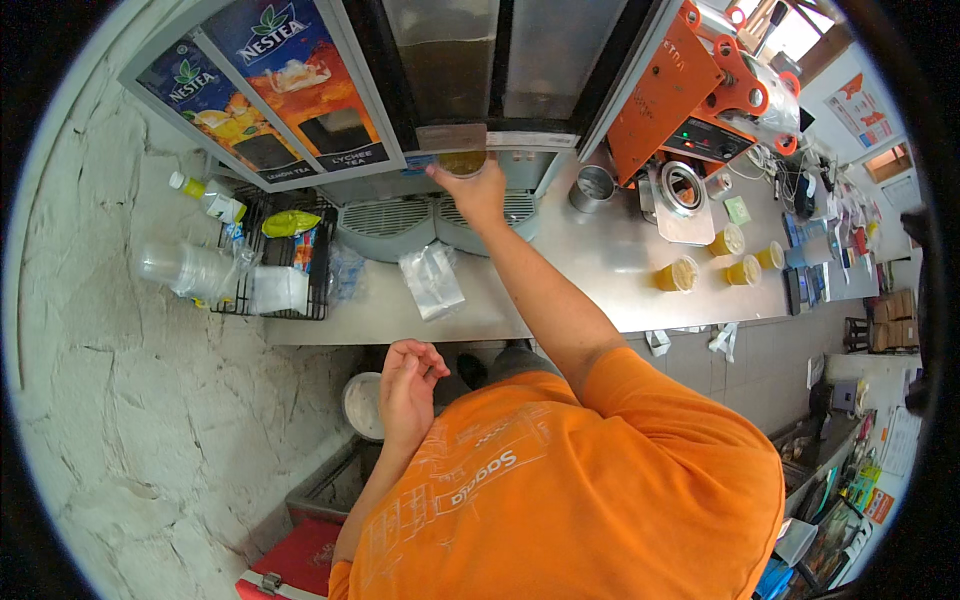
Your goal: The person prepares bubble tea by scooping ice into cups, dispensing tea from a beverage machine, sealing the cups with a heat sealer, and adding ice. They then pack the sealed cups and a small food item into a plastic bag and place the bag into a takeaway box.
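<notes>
My right hand [480, 191] is raised to the drink dispenser [456, 67] and wraps around a clear cup [463, 163] holding yellowish-brown liquid. The cup is directly beneath the dispenser's front ledge, above the grey drip trays [390, 217]; its lower part is partly covered by my fingers. Close to my body, in front of the counter edge, my left hand [409, 390] hangs with loosely bent fingers and nothing visible in it. A clear plastic bag [433, 281] lies on the steel counter [495, 315] below the trays.
Left: a black wire rack [322, 262], stacked plastic cups [195, 270], a bottle [217, 201]. Right: a metal cup [592, 189], an orange cup-sealing machine [667, 105] and several filled yellow cups [676, 275]. A white bucket [363, 406] and red cooler box [296, 559] stand below.
</notes>
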### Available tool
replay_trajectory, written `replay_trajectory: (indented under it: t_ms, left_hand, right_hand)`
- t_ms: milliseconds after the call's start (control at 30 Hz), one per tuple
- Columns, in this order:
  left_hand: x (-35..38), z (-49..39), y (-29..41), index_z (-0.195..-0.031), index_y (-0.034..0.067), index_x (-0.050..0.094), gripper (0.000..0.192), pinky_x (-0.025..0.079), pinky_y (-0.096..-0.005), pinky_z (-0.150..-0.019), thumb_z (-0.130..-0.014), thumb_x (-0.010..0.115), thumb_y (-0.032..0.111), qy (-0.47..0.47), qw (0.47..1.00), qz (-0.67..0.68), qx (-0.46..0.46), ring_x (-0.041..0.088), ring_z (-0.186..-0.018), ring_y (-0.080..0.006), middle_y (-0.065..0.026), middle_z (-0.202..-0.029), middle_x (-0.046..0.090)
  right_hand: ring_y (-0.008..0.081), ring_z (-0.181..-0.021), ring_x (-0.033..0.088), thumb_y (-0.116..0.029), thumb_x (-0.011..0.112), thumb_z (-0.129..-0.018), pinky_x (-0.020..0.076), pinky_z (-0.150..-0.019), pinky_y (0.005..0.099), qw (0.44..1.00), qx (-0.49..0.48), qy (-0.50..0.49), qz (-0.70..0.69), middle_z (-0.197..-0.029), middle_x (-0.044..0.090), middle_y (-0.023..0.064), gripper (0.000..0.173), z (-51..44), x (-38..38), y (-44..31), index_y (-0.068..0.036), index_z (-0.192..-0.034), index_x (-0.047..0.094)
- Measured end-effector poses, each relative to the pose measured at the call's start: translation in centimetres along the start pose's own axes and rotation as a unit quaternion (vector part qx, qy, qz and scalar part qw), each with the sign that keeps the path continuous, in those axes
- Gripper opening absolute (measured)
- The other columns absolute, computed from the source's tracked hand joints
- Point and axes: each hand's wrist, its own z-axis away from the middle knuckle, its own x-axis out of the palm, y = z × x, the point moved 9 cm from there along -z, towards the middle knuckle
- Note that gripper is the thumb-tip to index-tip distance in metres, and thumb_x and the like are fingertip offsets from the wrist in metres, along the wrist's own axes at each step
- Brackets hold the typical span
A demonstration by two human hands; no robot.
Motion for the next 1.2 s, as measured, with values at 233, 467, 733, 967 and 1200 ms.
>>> replay_trajectory:
  t_ms: [233, 467, 733, 967, 1200]
  left_hand:
    - [3.8, -1.9, -2.9, -0.118, 0.007, 0.060, 0.014, 0.051, -0.0354, -0.093, -0.112, 0.058, 0.020, -0.004, 0.999, 0.034, -0.016, 0.062, -0.099, -0.0180, -0.0064, -0.107, 0.063]
    - [11.3, -6.0, -9.9, -0.113, 0.010, 0.060, 0.012, 0.049, -0.0350, -0.092, -0.112, 0.058, 0.021, 0.017, 0.997, 0.013, -0.074, 0.060, -0.096, -0.0159, -0.0034, -0.102, 0.063]
    - [23.5, -19.5, -28.8, -0.148, 0.010, 0.056, 0.051, 0.045, -0.0480, -0.116, -0.110, 0.060, 0.044, -0.023, 0.978, 0.085, -0.190, 0.057, -0.133, -0.0250, -0.0113, -0.143, 0.063]
    - [35.7, -28.1, -39.2, -0.163, 0.012, 0.050, 0.073, 0.038, -0.0553, -0.127, -0.112, 0.046, 0.064, -0.116, 0.903, 0.335, -0.242, 0.051, -0.152, -0.0323, -0.0127, -0.162, 0.058]
    - [35.3, -28.9, -40.6, -0.156, 0.014, 0.060, 0.063, 0.043, -0.0530, -0.124, -0.114, 0.048, 0.059, -0.069, 0.908, 0.378, -0.170, 0.061, -0.142, -0.0309, -0.0096, -0.154, 0.066]
  right_hand:
    - [0.0329, -0.118, 0.074, -0.036, 0.105, -0.071, 0.0573, -0.102, 0.0438, 0.999, 0.012, -0.050, -0.013, -0.127, 0.076, 0.0223, 0.084, 3.7, -3.3, 1.7, 0.002, -0.132, 0.061]
    - [0.0236, -0.127, 0.062, -0.026, 0.106, -0.072, 0.0502, -0.112, 0.0388, 0.987, 0.040, -0.127, -0.093, -0.134, 0.062, 0.0138, 0.092, 5.7, -16.7, -0.8, -0.007, -0.140, 0.047]
    - [0.0282, -0.131, 0.066, -0.028, 0.108, -0.066, 0.0519, -0.113, 0.0412, 0.988, -0.070, -0.088, 0.108, -0.139, 0.068, 0.0158, 0.098, -3.2, -37.6, -0.8, 0.000, -0.144, 0.056]
    - [0.0340, -0.125, 0.070, -0.019, 0.105, -0.066, 0.0558, -0.108, 0.0417, 0.976, -0.107, -0.030, 0.186, -0.137, 0.069, 0.0205, 0.092, -9.2, -45.5, 6.0, 0.002, -0.142, 0.057]
    - [0.0425, -0.134, 0.059, -0.044, 0.104, -0.065, 0.0443, -0.116, 0.0557, 0.901, -0.145, -0.077, 0.401, -0.146, 0.061, 0.0224, 0.101, -9.4, -45.8, 11.3, 0.000, -0.145, 0.062]
